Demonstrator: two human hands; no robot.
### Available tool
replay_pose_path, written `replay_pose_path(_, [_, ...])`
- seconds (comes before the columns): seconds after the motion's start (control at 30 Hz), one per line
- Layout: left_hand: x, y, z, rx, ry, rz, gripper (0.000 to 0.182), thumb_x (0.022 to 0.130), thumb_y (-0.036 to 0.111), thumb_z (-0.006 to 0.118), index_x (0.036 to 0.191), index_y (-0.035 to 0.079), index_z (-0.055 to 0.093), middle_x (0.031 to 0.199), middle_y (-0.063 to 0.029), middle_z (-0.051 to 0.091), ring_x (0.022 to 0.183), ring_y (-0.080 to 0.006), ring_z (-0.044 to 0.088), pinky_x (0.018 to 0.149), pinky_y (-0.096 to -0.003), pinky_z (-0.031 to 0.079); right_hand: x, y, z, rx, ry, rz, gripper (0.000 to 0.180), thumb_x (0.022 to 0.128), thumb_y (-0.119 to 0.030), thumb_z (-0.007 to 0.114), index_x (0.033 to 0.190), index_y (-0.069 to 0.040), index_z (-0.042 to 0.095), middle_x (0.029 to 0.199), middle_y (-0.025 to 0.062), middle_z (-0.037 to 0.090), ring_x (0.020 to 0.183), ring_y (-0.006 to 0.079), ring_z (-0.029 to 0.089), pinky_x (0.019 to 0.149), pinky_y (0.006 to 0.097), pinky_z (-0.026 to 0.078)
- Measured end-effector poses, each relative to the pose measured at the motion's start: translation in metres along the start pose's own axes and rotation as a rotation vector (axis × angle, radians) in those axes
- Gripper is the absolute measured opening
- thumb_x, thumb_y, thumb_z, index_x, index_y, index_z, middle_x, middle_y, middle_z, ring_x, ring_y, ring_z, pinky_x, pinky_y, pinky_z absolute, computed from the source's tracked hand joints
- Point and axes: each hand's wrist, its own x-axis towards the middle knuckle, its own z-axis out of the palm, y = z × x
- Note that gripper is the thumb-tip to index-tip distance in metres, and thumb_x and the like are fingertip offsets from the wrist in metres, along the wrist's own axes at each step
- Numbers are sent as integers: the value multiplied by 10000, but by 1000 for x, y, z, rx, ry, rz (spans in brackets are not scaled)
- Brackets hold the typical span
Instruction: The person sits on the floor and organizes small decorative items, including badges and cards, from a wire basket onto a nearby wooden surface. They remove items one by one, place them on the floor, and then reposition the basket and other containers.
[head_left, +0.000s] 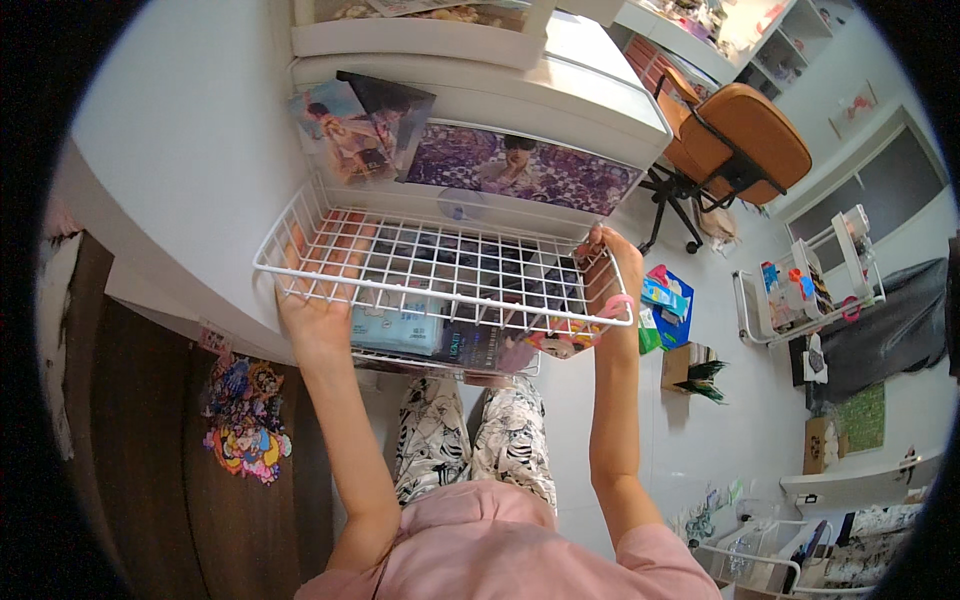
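A white wire basket spans the space in front of me, held at both ends. My left hand grips its left end, with the fingers spread beneath the wire mesh. At the right end my right hand holds the short side. Beneath the basket, seen through its grid, lie a light-blue plastic package and dark printed packages. A pink ring is at the basket's right corner. Whether the basket rests on anything is hidden.
Behind the basket stands a white cabinet with picture cards and a purple poster. An orange swivel chair, a blue tray, a cardboard box and a white cart stand to the right. A dark wooden panel is at left.
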Motion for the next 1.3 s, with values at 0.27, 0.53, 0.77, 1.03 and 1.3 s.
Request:
replay_pose_path(0.27, [7, 4, -10, -18, -50, -48, 355, 902, 125, 536, 1132, -142, 490, 1231, -327, 464, 1166, -501, 450, 952, -649, 424, -3, -12, 4, 11, 14, 23, 187, 891, -178, 552, 794, -26, 599, 743, 22, 586, 686, 120, 568, 648, 246, 443])
replay_pose_path(0.53, [13, 5, -13, -85, -116, -110, 412, 904, 137, 537, 1146, -185, 451, 1259, -333, 447, 1187, -486, 439, 983, -627, 405, -5, -16, 14, 15, 45, 52, 193, 890, -196, 533, 749, -67, 565, 687, 12, 544, 635, 105, 523, 587, 227, 380])
replay_pose_path(0.77, [4, 6, 3, -77, -62, -87, 360, 918, 123, 509, 1139, -155, 449, 1253, -335, 447, 1188, -499, 431, 961, -678, 389, 0, -13, 4, 52, 17, 87, 152, 876, -186, 527, 776, -73, 544, 726, 10, 535, 644, 123, 510, 629, 273, 445])
replay_pose_path(1.03, [-3, 6, 14, 12, -1, -7, 317, 926, 125, 493, 1119, -125, 464, 1257, -335, 439, 1179, -517, 429, 940, -683, 408, -4, -20, 12, 20, 104, 57, 191, 873, -182, 576, 827, -3, 625, 717, 47, 595, 625, 128, 548, 570, 247, 413])
replay_pose_path(1.3, [1, 9, 6, -27, -21, -36, 266, 936, 114, 467, 1104, -91, 473, 1266, -351, 419, 1207, -516, 399, 936, -697, 398, -2, -18, 5, 27, 26, 5, 218, 877, -181, 599, 869, 31, 647, 761, 77, 637, 659, 149, 593, 603, 249, 453])
